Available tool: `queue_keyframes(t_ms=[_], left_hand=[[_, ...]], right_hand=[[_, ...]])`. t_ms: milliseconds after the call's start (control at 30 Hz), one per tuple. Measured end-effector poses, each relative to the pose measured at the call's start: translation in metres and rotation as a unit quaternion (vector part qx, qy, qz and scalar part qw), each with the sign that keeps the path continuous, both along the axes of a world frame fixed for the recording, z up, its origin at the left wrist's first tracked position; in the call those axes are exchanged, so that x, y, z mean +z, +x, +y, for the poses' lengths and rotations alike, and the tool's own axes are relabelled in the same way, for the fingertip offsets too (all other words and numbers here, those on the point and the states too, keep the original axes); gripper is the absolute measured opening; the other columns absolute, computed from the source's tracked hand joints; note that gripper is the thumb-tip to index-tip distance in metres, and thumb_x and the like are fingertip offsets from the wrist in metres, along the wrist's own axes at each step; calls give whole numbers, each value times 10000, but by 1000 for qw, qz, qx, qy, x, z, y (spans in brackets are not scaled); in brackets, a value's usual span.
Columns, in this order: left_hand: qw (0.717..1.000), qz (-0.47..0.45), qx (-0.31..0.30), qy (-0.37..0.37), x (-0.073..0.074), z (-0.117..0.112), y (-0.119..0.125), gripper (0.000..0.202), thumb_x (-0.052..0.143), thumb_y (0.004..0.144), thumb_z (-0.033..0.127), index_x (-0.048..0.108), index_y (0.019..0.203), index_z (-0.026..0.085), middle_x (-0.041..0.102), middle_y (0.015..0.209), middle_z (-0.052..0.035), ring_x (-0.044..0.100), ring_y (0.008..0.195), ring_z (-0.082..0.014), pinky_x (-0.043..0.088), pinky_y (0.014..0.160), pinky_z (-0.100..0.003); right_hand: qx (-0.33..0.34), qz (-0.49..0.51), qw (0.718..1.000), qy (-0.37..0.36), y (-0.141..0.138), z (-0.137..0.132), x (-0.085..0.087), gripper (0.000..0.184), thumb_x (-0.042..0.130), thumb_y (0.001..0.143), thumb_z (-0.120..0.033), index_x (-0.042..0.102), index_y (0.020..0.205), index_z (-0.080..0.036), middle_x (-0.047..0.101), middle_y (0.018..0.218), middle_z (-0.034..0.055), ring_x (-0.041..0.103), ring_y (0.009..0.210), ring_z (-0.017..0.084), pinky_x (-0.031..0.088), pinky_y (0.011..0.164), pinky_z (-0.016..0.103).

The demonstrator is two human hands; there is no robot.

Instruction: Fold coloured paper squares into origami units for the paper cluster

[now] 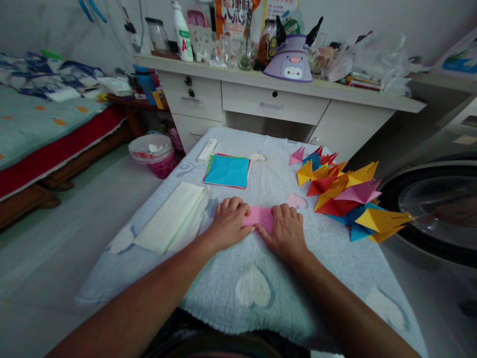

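Note:
A pink sheet of origami paper (259, 217), folded into a narrow rectangle, lies on the cloth-covered table between my hands. My left hand (231, 219) grips its left end, fingers curled over the top and thumb at the near edge. On the right end, my right hand (285, 226) holds it the same way, the two thumbs almost meeting. Both hands rest low on the cloth. Beyond them is a stack of square coloured paper (228, 170), blue on top. Folded paper cranes (335, 186) in yellow, red, blue and pink crowd the right side.
A pale tissue pack (171, 216) lies left of my left hand, with a small white box (207, 150) farther back. Behind the table stands a white desk (257, 97) loaded with bottles and jars. A pink bin (160, 166) is at left, a washing machine (439, 199) at right.

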State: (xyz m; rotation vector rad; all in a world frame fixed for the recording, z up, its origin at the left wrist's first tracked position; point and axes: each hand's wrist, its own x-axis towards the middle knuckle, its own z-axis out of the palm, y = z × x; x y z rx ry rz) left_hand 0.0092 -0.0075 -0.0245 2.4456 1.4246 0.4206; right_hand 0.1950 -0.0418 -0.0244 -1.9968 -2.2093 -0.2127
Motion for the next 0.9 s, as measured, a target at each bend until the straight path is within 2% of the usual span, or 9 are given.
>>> queue_keyframes(t_ms=[133,333,433,567,733,900], left_hand=[[999,-3,1,-32,2,0,-8,283,627,808,353,525,1046,239,476,1177,-56,415,1135,-271,348,957,-424],[997,-9,-28,-78,2,4,-16,261,551,816,225,497,1070,243,427,1262,-62,353,1258,-262,303,1048,-459],[994,-4,-35,-106,5,6,-19,279,526,809,181,490,1078,244,376,1346,-72,275,1344,-264,267,1092,-482],[990,0,-44,-130,11,6,-22,310,511,793,151,480,1087,246,348,1404,-76,245,1380,-266,257,1108,-504],[988,-2,-56,-143,13,8,-25,331,502,790,144,481,1103,247,350,1424,-89,237,1397,-270,265,1108,-517],[988,-10,-72,-134,6,11,-30,366,496,776,129,488,1121,252,368,1426,-82,236,1403,-257,255,1122,-508]], right_hand=[[-6,-2,1000,8,-3,-1,-2,581,415,834,-719,551,970,-171,568,948,128,484,900,306,345,769,409],[5,26,999,-19,2,-1,3,663,413,840,-717,529,1139,-137,563,1030,146,500,942,318,355,798,427],[0,37,999,-35,13,0,3,747,447,824,-723,484,1254,-113,555,1096,167,503,992,331,358,824,436],[-13,39,998,-47,34,3,-1,902,551,763,-725,372,1394,-106,526,1209,206,495,1052,353,357,846,443],[-29,45,995,-87,54,9,0,962,601,732,-706,323,1448,-127,493,1289,228,484,1120,386,353,883,483],[-36,60,989,-131,66,11,6,1011,656,704,-663,275,1483,-144,433,1389,231,455,1191,418,365,905,516]])
